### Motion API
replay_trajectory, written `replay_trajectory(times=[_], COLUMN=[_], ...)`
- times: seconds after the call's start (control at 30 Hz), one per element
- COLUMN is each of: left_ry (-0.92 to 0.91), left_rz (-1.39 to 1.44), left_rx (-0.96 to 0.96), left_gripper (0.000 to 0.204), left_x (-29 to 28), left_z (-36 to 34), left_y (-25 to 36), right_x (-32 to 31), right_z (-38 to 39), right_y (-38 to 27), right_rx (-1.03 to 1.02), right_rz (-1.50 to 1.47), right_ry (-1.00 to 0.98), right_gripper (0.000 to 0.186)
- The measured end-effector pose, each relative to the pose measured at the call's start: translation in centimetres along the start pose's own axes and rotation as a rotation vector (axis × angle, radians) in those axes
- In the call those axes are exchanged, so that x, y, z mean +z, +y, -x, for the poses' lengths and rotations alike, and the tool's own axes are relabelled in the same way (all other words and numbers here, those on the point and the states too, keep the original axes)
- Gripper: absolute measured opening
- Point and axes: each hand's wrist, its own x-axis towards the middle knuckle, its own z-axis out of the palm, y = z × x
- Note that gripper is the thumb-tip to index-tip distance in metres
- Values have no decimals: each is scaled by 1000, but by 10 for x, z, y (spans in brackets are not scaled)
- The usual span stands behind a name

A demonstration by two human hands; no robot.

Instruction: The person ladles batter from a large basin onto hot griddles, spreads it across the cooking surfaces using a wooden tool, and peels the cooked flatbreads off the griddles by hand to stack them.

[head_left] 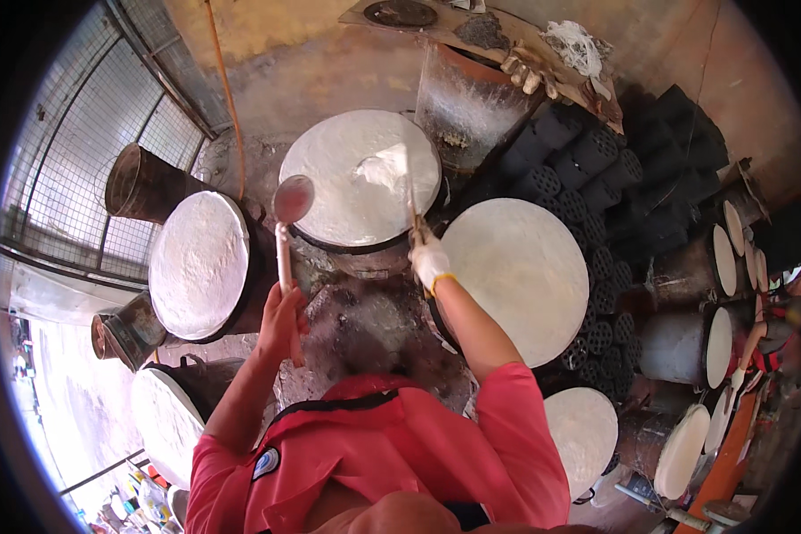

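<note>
My bare left hand (280, 316) is closed around the long handle of a ladle (294, 198), whose round bowl hangs by the near left rim of a large round vat (329, 169). White, smooth material fills this vat to the top. My right hand (430, 258), in a white glove with a yellow cuff, is closed on a thin flat paddle (409, 182). The paddle's pale blade reaches over the right part of the white surface, next to a rough, broken patch (384, 167). Whether its tip touches the surface I cannot tell.
White-topped vats stand close by at right (516, 276) and left (200, 267). Black honeycomb coal briquettes (587, 160) are stacked at the right, with several white-topped drums (685, 347) beyond. At the back, a glove (527, 71) lies on a ledge. Mesh windows (80, 151) line the left.
</note>
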Motion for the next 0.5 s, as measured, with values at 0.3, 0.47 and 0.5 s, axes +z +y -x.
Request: replay_trajectory(times=[0.3, 0.47, 0.5], left_ry=[-211, -144, -140], left_rz=[184, 195, 201], left_rx=[-126, -170, -167], left_gripper=[11, 16, 16], left_x=[40, 67, 65], left_z=[-57, -93, -102], left_y=[62, 42, 33], right_x=[-9, 54, 53], right_z=[61, 62, 67], right_y=[71, 69, 46], right_rx=[-362, 3, 0], right_rz=[137, 51, 56], right_ry=[7, -71, -77], right_gripper=[52, 43, 43])
